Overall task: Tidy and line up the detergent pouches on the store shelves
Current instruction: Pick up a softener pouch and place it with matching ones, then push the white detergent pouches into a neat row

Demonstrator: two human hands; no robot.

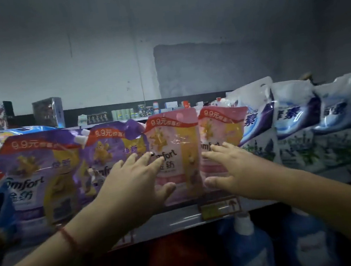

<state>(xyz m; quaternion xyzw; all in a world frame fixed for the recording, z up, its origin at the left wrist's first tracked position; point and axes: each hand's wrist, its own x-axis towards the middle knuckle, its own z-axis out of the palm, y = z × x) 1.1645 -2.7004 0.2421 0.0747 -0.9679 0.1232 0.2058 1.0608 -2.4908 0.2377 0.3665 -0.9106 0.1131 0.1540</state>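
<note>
**Packed shelf front, open air above**

The top shelf (177, 218) is filled edge to edge: purple Comfort pouches (37, 171) at left, two pink Comfort pouches (176, 153) in the middle, white-and-blue detergent bags (295, 123) at right, all touching or overlapping. Only a thin seam shows between the pink pair. Both hands, left (132, 178) and right (231, 166), cover the pouch fronts. Above the pouch tops the space is open to the grey wall (101, 54). Blue bottles (248, 248) crowd the shelf beneath.
</note>
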